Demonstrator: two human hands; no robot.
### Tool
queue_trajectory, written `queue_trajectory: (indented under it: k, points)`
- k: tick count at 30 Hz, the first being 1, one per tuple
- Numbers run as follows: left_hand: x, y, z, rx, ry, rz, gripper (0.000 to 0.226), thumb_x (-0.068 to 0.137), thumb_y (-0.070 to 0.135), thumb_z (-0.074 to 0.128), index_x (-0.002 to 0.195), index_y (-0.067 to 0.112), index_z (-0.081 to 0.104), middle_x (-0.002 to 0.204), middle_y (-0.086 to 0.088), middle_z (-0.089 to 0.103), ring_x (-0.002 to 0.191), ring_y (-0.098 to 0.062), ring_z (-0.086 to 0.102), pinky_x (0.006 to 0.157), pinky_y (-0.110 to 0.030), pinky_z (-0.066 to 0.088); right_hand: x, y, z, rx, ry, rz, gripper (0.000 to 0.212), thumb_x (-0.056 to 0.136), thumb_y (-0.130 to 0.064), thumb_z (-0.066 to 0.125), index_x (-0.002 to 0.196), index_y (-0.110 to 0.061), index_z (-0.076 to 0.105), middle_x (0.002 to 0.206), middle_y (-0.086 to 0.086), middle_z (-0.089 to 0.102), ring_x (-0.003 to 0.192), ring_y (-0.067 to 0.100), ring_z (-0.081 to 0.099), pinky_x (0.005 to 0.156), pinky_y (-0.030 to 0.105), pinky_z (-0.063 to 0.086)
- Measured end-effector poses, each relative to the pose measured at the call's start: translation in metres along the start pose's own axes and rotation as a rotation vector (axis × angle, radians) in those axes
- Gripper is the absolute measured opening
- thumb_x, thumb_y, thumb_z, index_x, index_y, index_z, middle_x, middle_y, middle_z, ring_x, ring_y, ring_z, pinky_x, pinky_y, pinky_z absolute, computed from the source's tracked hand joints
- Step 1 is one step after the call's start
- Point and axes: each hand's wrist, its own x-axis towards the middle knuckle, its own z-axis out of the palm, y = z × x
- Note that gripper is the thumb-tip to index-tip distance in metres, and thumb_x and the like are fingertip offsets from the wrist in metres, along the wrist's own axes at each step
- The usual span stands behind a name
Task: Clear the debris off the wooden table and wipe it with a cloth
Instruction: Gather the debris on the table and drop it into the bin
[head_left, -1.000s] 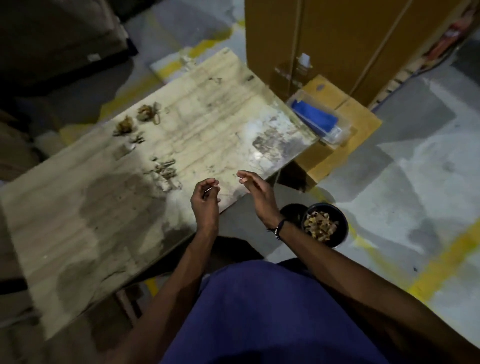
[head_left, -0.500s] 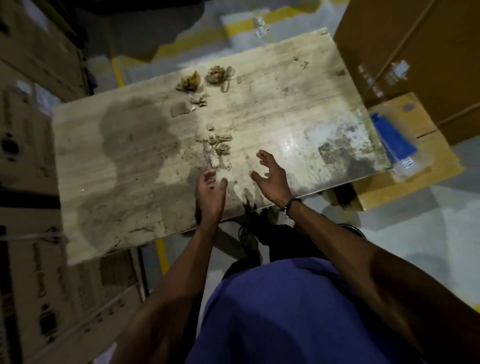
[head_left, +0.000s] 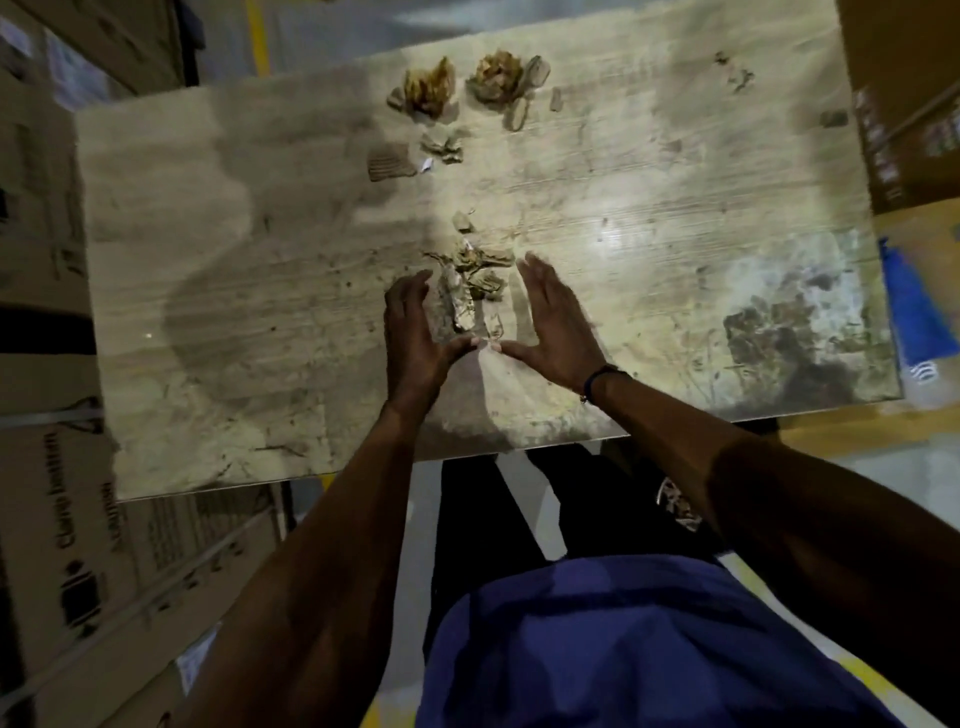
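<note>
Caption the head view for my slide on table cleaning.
Both hands, left and right, cup a debris pile on the table.

Bare tabletop right of debris seems passable.

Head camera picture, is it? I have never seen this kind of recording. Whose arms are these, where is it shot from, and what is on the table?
No machine here: a person wears one camera on the head, looking down at their own arms. The left hand and right hand lie open on the wooden table, cupped either side of a small pile of torn scraps, thumbs nearly meeting. Neither has a grip on anything. More clumps of debris sit farther back. A blue item lies beyond the table's right edge; what it is cannot be told.
</note>
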Motion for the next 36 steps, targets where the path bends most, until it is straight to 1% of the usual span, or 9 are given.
queue_trajectory:
  k: [3, 5, 9, 18, 22, 26, 29, 33, 36]
  points:
    - [0.021, -0.004, -0.001, -0.019, -0.029, 0.019, 0.104, 0.068, 0.027, 0.101, 0.155, 0.026, 0.045, 0.145, -0.004, 0.039, 0.109, -0.014, 0.058, 0.088, -0.033, 0.058, 0.021, 0.001, 0.006, -0.028, 0.011, -0.027, 0.115, 0.085, -0.08, 0.055, 0.169, -0.015, 0.01, 0.178, 0.006, 0.003, 0.165, 0.026, 0.0, 0.131, 0.049, 0.009]
    - [0.04, -0.005, 0.0, -0.039, -0.037, 0.036, 0.102, 0.064, 0.017, 0.101, 0.152, 0.024, 0.05, 0.139, -0.003, 0.041, 0.092, -0.014, 0.059, 0.074, -0.031, 0.058, 0.04, 0.005, 0.003, -0.044, 0.004, -0.06, 0.118, 0.082, -0.077, 0.064, 0.169, -0.016, 0.013, 0.178, 0.005, 0.004, 0.165, 0.025, -0.001, 0.132, 0.05, 0.01]
    - [0.079, 0.002, 0.003, -0.132, -0.076, 0.068, 0.092, 0.068, 0.003, 0.093, 0.148, 0.023, 0.054, 0.134, 0.001, 0.044, 0.086, -0.013, 0.063, 0.072, -0.04, 0.061, 0.075, 0.009, -0.005, -0.07, -0.039, -0.098, 0.123, 0.082, -0.073, 0.072, 0.17, -0.018, 0.007, 0.178, 0.0, -0.001, 0.164, 0.018, -0.007, 0.133, 0.043, 0.003]
    - [0.153, 0.012, -0.016, -0.203, -0.158, 0.083, 0.084, 0.082, 0.002, 0.086, 0.154, 0.018, 0.046, 0.137, -0.008, 0.052, 0.1, -0.015, 0.066, 0.082, -0.033, 0.062, 0.156, -0.001, -0.036, -0.019, 0.021, -0.086, 0.107, 0.089, -0.049, 0.081, 0.169, -0.021, 0.016, 0.178, 0.0, 0.009, 0.164, 0.019, 0.003, 0.132, 0.044, 0.018]
    - [0.165, 0.011, -0.035, -0.113, -0.168, 0.073, 0.08, 0.078, -0.005, 0.077, 0.148, 0.023, 0.05, 0.129, -0.004, 0.054, 0.096, -0.021, 0.062, 0.079, -0.045, 0.06, 0.153, 0.004, -0.054, 0.098, 0.049, -0.109, 0.107, 0.08, -0.056, 0.087, 0.165, -0.022, 0.03, 0.175, -0.002, 0.022, 0.162, 0.014, 0.017, 0.13, 0.034, 0.023]
    - [0.177, 0.005, -0.047, 0.199, 0.059, 0.145, 0.069, 0.078, 0.02, 0.072, 0.142, 0.017, 0.047, 0.137, -0.003, 0.043, 0.121, -0.021, 0.054, 0.098, -0.047, 0.053, 0.162, 0.008, -0.068, 0.119, 0.157, -0.134, 0.112, 0.07, -0.067, 0.09, 0.159, -0.021, 0.04, 0.169, -0.001, 0.033, 0.158, 0.017, 0.028, 0.126, 0.045, 0.034]
    - [0.2, -0.003, -0.045, 0.191, 0.201, 0.082, 0.076, 0.08, 0.033, 0.071, 0.148, 0.019, 0.042, 0.15, -0.003, 0.04, 0.137, -0.027, 0.049, 0.108, -0.052, 0.048, 0.181, 0.015, -0.075, 0.144, 0.288, -0.108, 0.107, 0.075, -0.066, 0.087, 0.157, -0.016, 0.041, 0.166, 0.003, 0.036, 0.156, 0.02, 0.032, 0.124, 0.047, 0.037]
    - [0.223, -0.007, -0.027, 0.144, 0.162, 0.11, 0.083, 0.091, 0.04, 0.065, 0.161, 0.01, 0.031, 0.167, -0.011, 0.032, 0.156, -0.029, 0.031, 0.125, -0.052, 0.032, 0.214, 0.017, -0.079, 0.205, 0.411, 0.038, 0.086, 0.095, -0.064, 0.066, 0.161, -0.019, 0.034, 0.171, 0.005, 0.028, 0.16, 0.017, 0.024, 0.129, 0.029, 0.023]
    - [0.221, -0.002, -0.006, 0.129, 0.166, 0.038, 0.084, 0.097, 0.045, 0.058, 0.165, 0.01, 0.024, 0.173, -0.011, 0.023, 0.161, -0.028, 0.018, 0.129, -0.05, 0.025, 0.229, 0.01, -0.07, 0.24, 0.396, 0.173, 0.099, 0.094, -0.081, 0.045, 0.167, -0.017, 0.022, 0.176, 0.002, 0.018, 0.163, 0.017, 0.011, 0.128, 0.021, 0.007]
